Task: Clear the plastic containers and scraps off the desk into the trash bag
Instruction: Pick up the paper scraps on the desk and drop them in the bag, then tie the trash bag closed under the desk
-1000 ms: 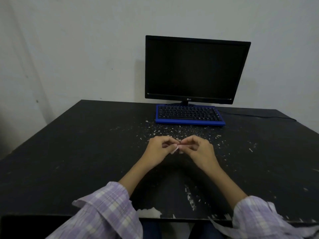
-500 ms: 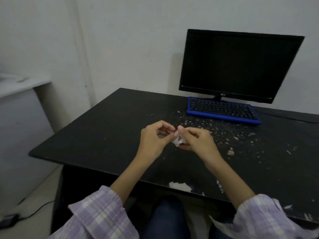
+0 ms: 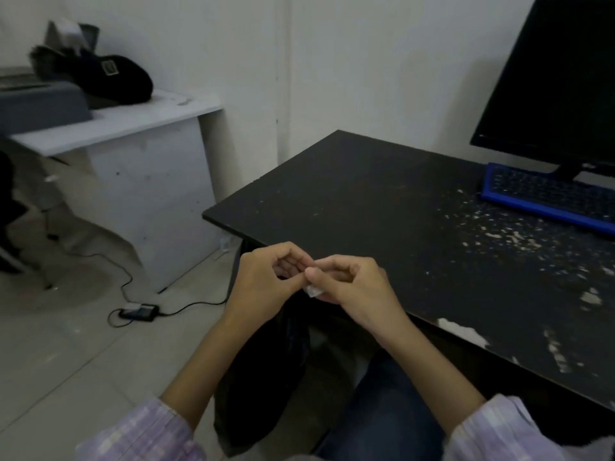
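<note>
While both hands meet at the black desk (image 3: 382,201) corner, left hand (image 3: 266,284) and right hand (image 3: 352,287) fingers curled, pinching one small white paper scrap (image 3: 312,291), dark plastic trash bag (image 3: 263,387) below.

Left hand (image 3: 266,281): raised just off the near left corner of the desk, fingers curled inward, thumb tip meeting the right hand's fingertips. Right hand (image 3: 349,284): beside it, over the desk's near edge, fingers curled, thumb and forefinger apparently pinching a small white scrap (image 3: 312,291), though blur left the exact grip unclear. Both forearms: bare, reaching up from the lower frame and converging at the hands. Both sleeves: pale checked lilac, pushed back toward the elbows.
</note>
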Tool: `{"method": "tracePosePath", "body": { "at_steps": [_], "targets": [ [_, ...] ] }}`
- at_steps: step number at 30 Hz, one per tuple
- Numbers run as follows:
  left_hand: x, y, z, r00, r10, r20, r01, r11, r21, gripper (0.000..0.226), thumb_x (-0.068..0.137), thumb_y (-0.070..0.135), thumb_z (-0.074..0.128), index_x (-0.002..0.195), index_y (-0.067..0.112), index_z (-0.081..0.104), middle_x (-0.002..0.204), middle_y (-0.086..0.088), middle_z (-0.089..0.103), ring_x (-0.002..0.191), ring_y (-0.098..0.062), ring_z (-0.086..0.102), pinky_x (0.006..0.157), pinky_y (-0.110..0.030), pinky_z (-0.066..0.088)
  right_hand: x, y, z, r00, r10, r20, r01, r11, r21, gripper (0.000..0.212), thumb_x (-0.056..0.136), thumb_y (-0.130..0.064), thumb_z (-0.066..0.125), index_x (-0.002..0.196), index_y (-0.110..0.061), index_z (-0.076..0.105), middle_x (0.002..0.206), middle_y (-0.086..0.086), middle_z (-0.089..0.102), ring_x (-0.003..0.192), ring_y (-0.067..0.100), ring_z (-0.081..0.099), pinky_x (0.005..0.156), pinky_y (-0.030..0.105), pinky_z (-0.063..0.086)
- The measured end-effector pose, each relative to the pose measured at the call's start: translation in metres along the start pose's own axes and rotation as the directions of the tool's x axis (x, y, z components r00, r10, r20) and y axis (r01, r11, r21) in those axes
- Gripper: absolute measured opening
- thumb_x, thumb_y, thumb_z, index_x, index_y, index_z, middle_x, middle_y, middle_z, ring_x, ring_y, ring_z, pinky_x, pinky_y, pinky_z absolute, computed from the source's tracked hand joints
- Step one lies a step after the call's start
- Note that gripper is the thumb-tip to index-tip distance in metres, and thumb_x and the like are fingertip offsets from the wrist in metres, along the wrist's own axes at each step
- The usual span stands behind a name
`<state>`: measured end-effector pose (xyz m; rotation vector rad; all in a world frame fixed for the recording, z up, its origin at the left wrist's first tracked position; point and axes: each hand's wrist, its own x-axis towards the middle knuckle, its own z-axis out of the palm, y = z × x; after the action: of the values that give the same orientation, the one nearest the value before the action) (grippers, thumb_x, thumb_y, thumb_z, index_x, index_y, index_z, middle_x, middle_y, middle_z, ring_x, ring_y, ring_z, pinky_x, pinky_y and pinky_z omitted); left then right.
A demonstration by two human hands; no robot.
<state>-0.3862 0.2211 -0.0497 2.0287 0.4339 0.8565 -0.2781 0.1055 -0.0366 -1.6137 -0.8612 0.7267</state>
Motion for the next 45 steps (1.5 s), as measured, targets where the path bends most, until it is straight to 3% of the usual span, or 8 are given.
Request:
{"method": "tracePosePath", "body": {
  "at_steps": [6,15,20,26,29,33,42,45],
  "targets": [
    [-0.021,-0.057,-0.033,0.940,-0.166,0.297,0.150,0.986,0.077,0.014,0.078,0.019,0.073,0.090,0.022,0.070,0.084,0.007,0.071,0.082,-0.005,0.066,0.076,-0.020,0.053,0.022,0.054,0.042,0.995,0.087,0.051,-0.081,0.990,-0.117,0.012,0.082,-0.021,0.073,0.093,-0.020,0.076,0.076,-0.007,0.071,0.071,-0.002,0.067,0.062,0.012,0.050],
    [-0.061,-0.137,-0.015,0.884,-0.325,-0.337,0.441,0.818,0.369,0.042,0.077,0.027,0.073,0.114,0.017,0.056,0.108,0.003,0.051,0.103,-0.015,0.049,0.080,-0.023,0.039,0.072,0.119,0.091,0.951,0.310,-0.025,-0.303,0.904,-0.301,0.013,0.083,-0.014,0.071,0.092,-0.005,0.068,0.076,0.004,0.066,0.060,0.010,0.062,0.062,0.022,0.056],
    [-0.081,-0.162,-0.016,0.793,-0.555,-0.253,0.609,0.706,0.360,0.047,0.075,0.036,0.072,0.114,0.017,0.053,0.105,0.001,0.058,0.091,-0.017,0.058,0.070,-0.028,0.047,0.093,0.149,0.121,0.937,0.345,-0.053,-0.332,0.835,-0.439,0.009,0.083,-0.011,0.065,0.089,-0.013,0.071,0.096,0.011,0.071,0.091,0.021,0.067,0.085,0.029,0.054],
    [-0.093,-0.173,-0.024,0.796,-0.559,-0.231,0.605,0.733,0.312,0.014,0.084,0.024,0.064,0.093,0.013,0.063,0.075,0.005,0.063,0.067,-0.011,0.060,0.059,-0.025,0.049,0.098,0.177,0.136,0.918,0.397,0.008,-0.354,0.827,-0.437,0.028,0.085,-0.005,0.049,0.098,-0.013,0.073,0.104,0.009,0.071,0.096,0.021,0.064,0.055,-0.003,0.035],
    [-0.094,-0.176,-0.025,0.793,-0.561,-0.237,0.609,0.742,0.281,0.009,0.086,0.020,0.062,0.091,0.013,0.061,0.075,0.002,0.064,0.066,-0.011,0.061,0.061,-0.028,0.052,0.101,0.195,0.126,0.907,0.421,-0.024,-0.382,0.795,-0.471,0.027,0.087,-0.010,0.051,0.104,-0.017,0.070,0.115,0.007,0.066,0.108,0.021,0.059,0.084,0.016,0.042],
    [-0.097,-0.179,-0.025,0.796,-0.552,-0.247,0.604,0.752,0.265,0.004,0.088,0.017,0.059,0.088,0.013,0.059,0.070,0.004,0.063,0.061,-0.004,0.058,0.050,-0.013,0.042,0.102,0.214,0.115,0.862,0.478,-0.168,-0.495,0.723,-0.481,0.035,0.084,-0.011,0.056,0.118,-0.015,0.057,0.127,0.011,0.054,0.113,0.027,0.055,0.086,0.028,0.046],
    [-0.106,-0.176,-0.027,0.763,-0.607,-0.222,0.646,0.717,0.262,0.024,0.084,0.038,0.065,0.098,0.019,0.058,0.085,0.007,0.067,0.076,-0.011,0.064,0.065,-0.033,0.055,0.083,0.240,0.123,0.669,0.710,-0.221,-0.739,0.669,-0.085,0.112,0.076,-0.012,0.077,0.149,-0.006,-0.007,0.153,0.019,0.018,0.137,0.033,0.029,0.106,0.036,0.034],
    [-0.109,-0.173,-0.028,0.734,-0.658,-0.169,0.677,0.693,0.247,0.035,0.076,0.039,0.073,0.102,0.024,0.056,0.092,0.010,0.065,0.084,-0.012,0.064,0.072,-0.034,0.055,0.076,0.248,0.121,0.649,0.759,-0.053,-0.752,0.651,0.100,0.088,0.080,-0.009,0.074,0.148,-0.004,0.018,0.147,0.015,0.037,0.130,0.031,0.042,0.091,0.033,0.048]
  ]
}}
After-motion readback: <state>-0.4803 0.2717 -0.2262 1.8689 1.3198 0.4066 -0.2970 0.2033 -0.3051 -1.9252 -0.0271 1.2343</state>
